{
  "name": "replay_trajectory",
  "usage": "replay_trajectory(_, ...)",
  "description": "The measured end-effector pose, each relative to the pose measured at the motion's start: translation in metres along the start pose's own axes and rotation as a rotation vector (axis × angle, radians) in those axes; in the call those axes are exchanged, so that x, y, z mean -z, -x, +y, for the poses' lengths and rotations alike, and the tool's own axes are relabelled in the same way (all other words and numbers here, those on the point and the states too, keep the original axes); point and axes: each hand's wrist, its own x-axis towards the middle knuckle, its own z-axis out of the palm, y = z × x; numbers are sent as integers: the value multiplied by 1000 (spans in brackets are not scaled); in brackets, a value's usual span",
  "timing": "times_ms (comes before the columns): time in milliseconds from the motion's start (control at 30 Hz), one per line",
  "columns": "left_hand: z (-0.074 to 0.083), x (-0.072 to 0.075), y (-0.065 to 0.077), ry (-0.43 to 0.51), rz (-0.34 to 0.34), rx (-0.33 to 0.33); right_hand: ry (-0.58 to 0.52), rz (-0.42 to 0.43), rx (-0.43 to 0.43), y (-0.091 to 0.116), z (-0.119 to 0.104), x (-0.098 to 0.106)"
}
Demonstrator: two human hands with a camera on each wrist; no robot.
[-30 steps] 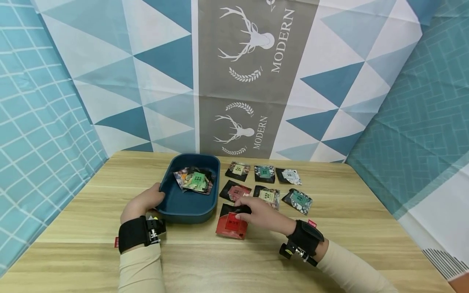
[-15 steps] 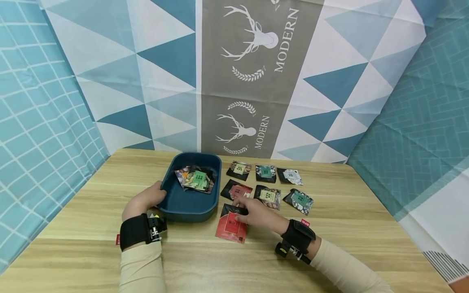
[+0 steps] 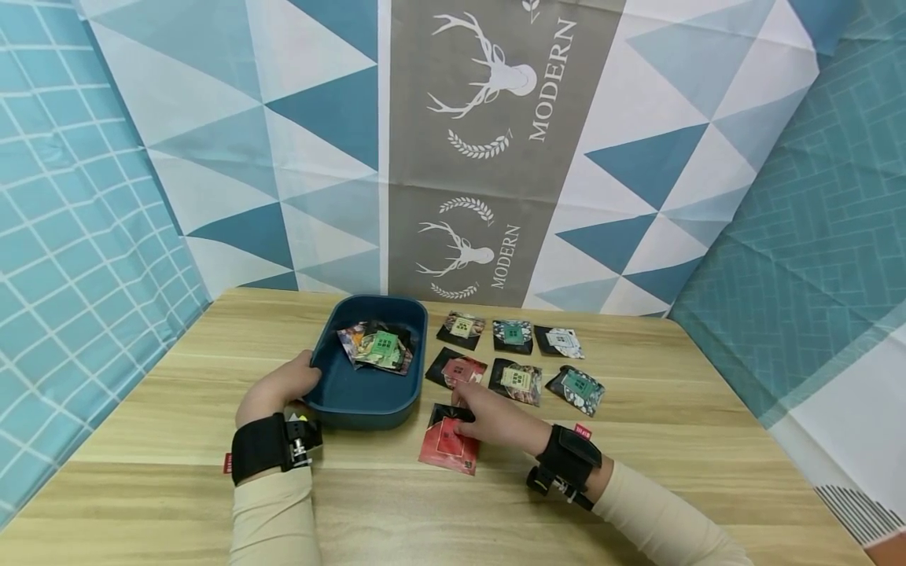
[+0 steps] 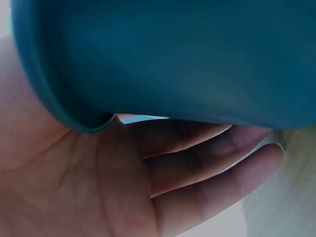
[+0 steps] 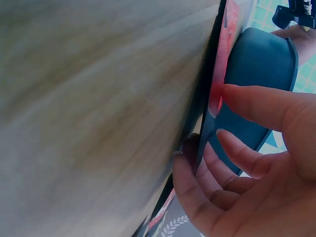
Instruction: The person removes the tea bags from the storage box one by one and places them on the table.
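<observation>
My right hand [image 3: 499, 417] pinches a red-and-black sachet [image 3: 448, 448] by its dark upper edge, in front of the loose rows. In the right wrist view the sachet [image 5: 218, 74] stands edge-on, thumb on its red face and fingertips behind its edge, close over the wood. At the left, my left hand [image 3: 283, 385] holds the near-left side of a dark blue plastic bin [image 3: 364, 405]. The left wrist view has the bin wall [image 4: 173, 59] against the palm, with fingers [image 4: 212, 197] along its outside. Several printed sachets [image 3: 382, 346] lie overlapped inside the bin.
Right of the bin, several sachets lie in two rows on the wooden table [image 3: 396, 511]. A red-labelled sachet [image 3: 456, 368] and a yellow-labelled one [image 3: 515, 380] are closest to my right hand. A patterned cloth [image 3: 318, 157] hangs behind the table.
My right hand has shifted slightly toward me and left, and the red sachet it pinches has slid slightly toward me. My left hand stays on the bin.
</observation>
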Motion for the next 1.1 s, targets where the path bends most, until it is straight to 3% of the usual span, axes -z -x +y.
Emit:
replay_trajectory(400,1,1,0,10,-5,8,212,30,52,5,-8,2)
replay_trajectory(733,2,1,0,75,-23,14,226,15,48,2,-9,12)
replay_trajectory(1100,0,1,1,11,-5,0,180,152,138,-13,-23,28)
